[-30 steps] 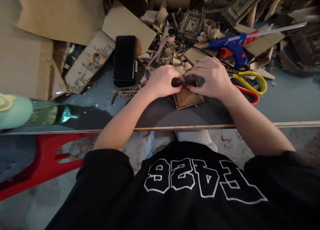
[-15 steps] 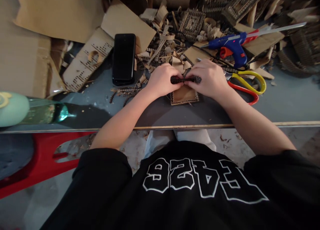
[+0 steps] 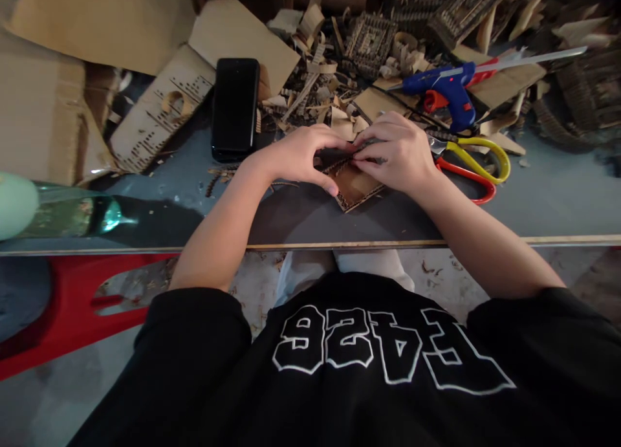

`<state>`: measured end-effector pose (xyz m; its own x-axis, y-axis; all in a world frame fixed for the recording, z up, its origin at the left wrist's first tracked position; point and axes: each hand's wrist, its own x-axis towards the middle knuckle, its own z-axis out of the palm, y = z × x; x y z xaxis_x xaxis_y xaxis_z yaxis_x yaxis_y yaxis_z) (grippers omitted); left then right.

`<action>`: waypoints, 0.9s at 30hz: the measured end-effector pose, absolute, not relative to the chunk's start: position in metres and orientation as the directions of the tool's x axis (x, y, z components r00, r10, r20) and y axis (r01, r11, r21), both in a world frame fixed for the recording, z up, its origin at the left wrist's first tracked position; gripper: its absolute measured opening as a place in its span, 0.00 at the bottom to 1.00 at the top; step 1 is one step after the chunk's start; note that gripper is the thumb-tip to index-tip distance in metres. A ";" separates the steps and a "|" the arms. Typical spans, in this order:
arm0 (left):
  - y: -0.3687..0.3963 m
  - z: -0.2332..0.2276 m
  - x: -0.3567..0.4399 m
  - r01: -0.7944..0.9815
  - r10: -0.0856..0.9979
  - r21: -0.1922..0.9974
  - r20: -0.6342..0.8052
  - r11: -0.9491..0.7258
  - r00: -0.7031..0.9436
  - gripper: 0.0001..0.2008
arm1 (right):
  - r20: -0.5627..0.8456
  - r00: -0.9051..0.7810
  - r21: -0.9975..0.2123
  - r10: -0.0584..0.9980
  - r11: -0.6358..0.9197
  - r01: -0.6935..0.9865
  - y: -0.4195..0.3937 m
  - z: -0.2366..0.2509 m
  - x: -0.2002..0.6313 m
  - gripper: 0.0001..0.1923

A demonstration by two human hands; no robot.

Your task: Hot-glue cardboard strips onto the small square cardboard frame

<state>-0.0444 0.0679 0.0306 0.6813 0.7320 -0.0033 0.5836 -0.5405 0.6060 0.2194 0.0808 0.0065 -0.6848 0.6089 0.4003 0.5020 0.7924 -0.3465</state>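
A small square cardboard piece (image 3: 356, 187) with a corrugated border lies on the grey table (image 3: 533, 201), turned at an angle. My left hand (image 3: 295, 156) and my right hand (image 3: 395, 151) meet over its far edge. Their fingertips pinch a thin dark corrugated cardboard strip (image 3: 339, 163) against that edge. The fingers hide most of the strip.
A black phone (image 3: 235, 107) lies left of my hands. Yellow-and-red scissors (image 3: 473, 162) and a blue glue gun (image 3: 449, 91) lie to the right. Cardboard sheets (image 3: 111, 20) and scraps (image 3: 330, 78) crowd the back. A green bottle (image 3: 63, 214) lies at the left, a red stool (image 3: 72, 311) below the table edge.
The cardboard square has been turned from straight to an angle. The strip has gone from held level above it to pressed along its far edge, and my left fingers have spread over it.
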 end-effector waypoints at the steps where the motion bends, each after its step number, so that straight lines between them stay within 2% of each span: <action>1: 0.069 0.030 -0.047 0.570 0.721 0.619 -0.010 -0.540 0.693 0.45 | 0.398 -0.685 -0.346 0.610 0.791 0.504 0.081 0.006 0.219 0.12; 3: 0.072 0.026 -0.051 0.558 0.709 0.640 -0.029 -0.528 0.704 0.46 | 0.394 -0.689 -0.340 0.609 0.793 0.506 0.081 0.005 0.218 0.11; 7: 0.078 0.017 -0.054 0.546 0.721 0.661 -0.011 -0.514 0.693 0.41 | 0.381 -0.711 -0.334 0.591 0.805 0.490 0.079 0.009 0.217 0.07; 12: 0.080 0.013 -0.052 0.501 0.786 0.667 0.217 -0.552 0.579 0.42 | 0.437 -0.599 -0.395 0.671 0.741 0.543 0.080 0.024 0.225 0.06; 15: 0.071 0.011 -0.036 0.487 0.817 0.665 0.381 -0.567 0.433 0.32 | 0.506 -0.476 -0.484 0.719 0.694 0.533 0.080 0.025 0.225 0.11; 18: 0.059 0.007 -0.013 0.482 0.811 0.652 0.469 -0.585 0.350 0.22 | 0.544 -0.470 -0.534 0.695 0.719 0.445 0.080 0.020 0.223 0.15; 20: 0.055 0.005 -0.005 0.477 0.819 0.667 0.494 -0.573 0.293 0.23 | 0.536 -0.463 -0.546 0.706 0.708 0.448 0.081 0.022 0.225 0.15; 22: 0.057 0.003 -0.005 0.475 0.834 0.695 0.516 -0.540 0.193 0.28 | 0.500 -0.331 -0.556 0.800 0.589 0.586 0.085 0.033 0.230 0.11; 23: 0.060 0.002 -0.008 0.474 0.839 0.708 0.525 -0.523 0.141 0.29 | 0.467 -0.210 -0.549 0.859 0.468 0.693 0.089 0.040 0.234 0.10; 24: 0.063 0.002 -0.012 0.475 0.841 0.719 0.532 -0.508 0.095 0.29 | 0.418 -0.058 -0.531 0.907 0.296 0.794 0.093 0.048 0.237 0.14; 26: 0.069 0.001 -0.022 0.479 0.854 0.737 0.518 -0.477 0.054 0.25 | 0.277 0.197 -0.423 0.941 -0.065 0.904 0.103 0.063 0.241 0.32; 27: 0.071 0.002 -0.026 0.483 0.865 0.745 0.498 -0.460 0.055 0.23 | 0.197 0.270 -0.338 0.943 -0.193 0.921 0.108 0.068 0.242 0.41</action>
<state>-0.0261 0.0710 0.0018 0.0554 0.8652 0.4984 0.4831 -0.4601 0.7450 0.2423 0.1080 0.0684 0.2698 0.9425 0.1971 0.9212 -0.1931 -0.3377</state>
